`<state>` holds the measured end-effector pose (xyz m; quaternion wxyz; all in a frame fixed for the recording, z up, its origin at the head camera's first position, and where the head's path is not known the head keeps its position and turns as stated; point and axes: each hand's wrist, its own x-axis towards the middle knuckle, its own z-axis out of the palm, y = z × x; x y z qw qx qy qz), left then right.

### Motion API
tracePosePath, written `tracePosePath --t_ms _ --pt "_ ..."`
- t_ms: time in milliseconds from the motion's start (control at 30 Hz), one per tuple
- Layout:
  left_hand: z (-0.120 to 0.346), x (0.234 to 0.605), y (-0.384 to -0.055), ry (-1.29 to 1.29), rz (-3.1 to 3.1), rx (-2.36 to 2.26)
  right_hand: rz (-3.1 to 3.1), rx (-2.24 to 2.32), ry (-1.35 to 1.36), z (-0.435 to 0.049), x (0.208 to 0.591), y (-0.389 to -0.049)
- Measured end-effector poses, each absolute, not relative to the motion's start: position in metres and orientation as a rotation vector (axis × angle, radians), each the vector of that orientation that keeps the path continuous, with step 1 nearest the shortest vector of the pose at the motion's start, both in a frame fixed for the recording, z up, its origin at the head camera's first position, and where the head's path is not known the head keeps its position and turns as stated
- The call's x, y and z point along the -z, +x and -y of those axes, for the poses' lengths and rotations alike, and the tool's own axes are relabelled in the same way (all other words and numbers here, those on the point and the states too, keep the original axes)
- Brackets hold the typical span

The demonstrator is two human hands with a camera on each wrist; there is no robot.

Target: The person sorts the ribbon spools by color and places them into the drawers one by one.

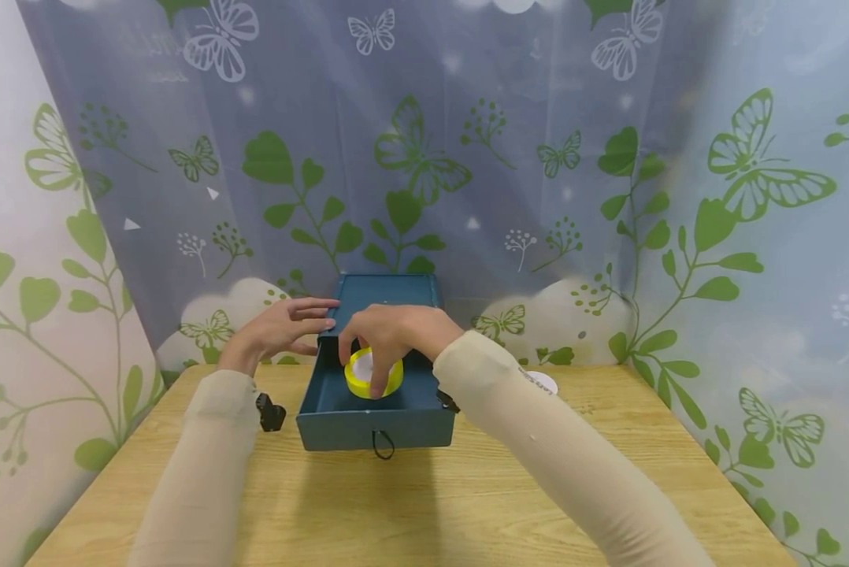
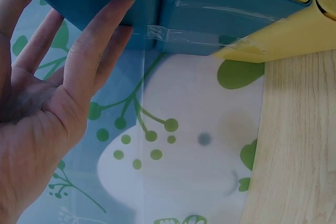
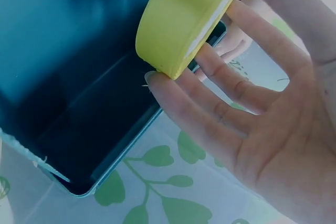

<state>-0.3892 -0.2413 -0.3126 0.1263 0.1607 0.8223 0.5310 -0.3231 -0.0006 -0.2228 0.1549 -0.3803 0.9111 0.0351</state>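
Note:
A dark blue box point(image 1: 389, 291) stands on the table with its drawer point(image 1: 375, 429) pulled out toward me; a thin black loop point(image 1: 383, 445) hangs on the drawer's front. Over the drawer my right hand point(image 1: 396, 335) grips a roll of yellow tape point(image 1: 357, 386) between thumb and fingers. In the right wrist view the tape roll point(image 3: 181, 19) is tilted, its pale side facing the palm, with the dark drawer interior point(image 3: 94, 119) behind. My left hand point(image 1: 279, 327) touches the box's left side, fingers nearly straight; the left wrist view shows the fingers point(image 2: 92, 51) against the blue wall.
To the right on the wooden table point(image 1: 538, 488) lies a white round item point(image 1: 540, 383), partly covered by my right sleeve. Behind the box hangs a curtain point(image 1: 509, 197) printed with butterflies and leaves. The left wrist view shows yellow panels point(image 2: 294, 32) beside the blue wall.

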Motion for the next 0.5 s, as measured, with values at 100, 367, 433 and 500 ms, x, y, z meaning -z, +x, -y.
tracePosePath --t_ms 100,367,433,500 --pt "0.2416 0.3125 -0.389 0.464 -2.396 -1.545 -2.611 -0.108 -1.084 -0.0007 0.2242 -0.3245" --pt "0.2428 0.3128 -0.3898 0.462 -2.395 -1.55 -2.59 -0.134 -1.024 -0.0016 0.2286 -0.3252" --pt "0.243 0.313 -0.39 0.465 -2.393 -1.548 -2.584 -0.139 -1.014 -0.0015 0.2295 -0.325" --pt "0.2428 0.3129 -0.3897 0.467 -2.387 -1.549 -2.58 -0.145 -1.011 -0.0017 0.23 -0.3249"
